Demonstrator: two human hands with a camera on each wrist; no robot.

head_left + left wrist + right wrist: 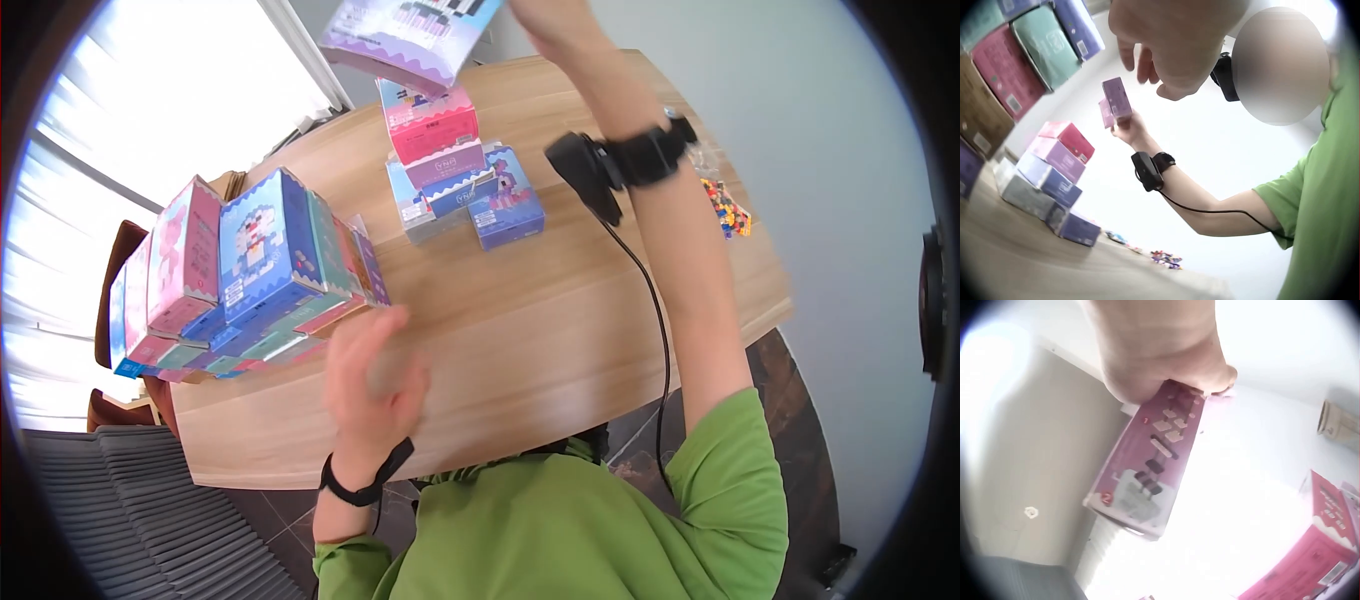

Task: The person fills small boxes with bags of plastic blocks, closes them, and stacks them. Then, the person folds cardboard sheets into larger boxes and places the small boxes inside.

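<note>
My right hand (pixel 556 28) grips one end of a purple toy-block box (pixel 410 42), raised above a small stack at the table's far side. In the right wrist view, the side of this box (pixel 1150 456) shows numbered building steps. On top of the stack lies a pink-red box (pixel 432 122), over a lilac box (pixel 1059 156) and several blue and white ones. A blue-purple box (pixel 508 205) stands beside the stack's base. My left hand (pixel 372 375), blurred and with nothing in it, hovers over the table's near left part, fingers loosely bent.
Many toy boxes in pink, blue and teal are piled at the table's left (pixel 255 250). Loose coloured blocks (pixel 730 212) lie near the right edge of the wooden table (pixel 520 350). A black cable (pixel 655 300) runs from the right wrist camera. Grey ribbed seating (pixel 130 510) is at lower left.
</note>
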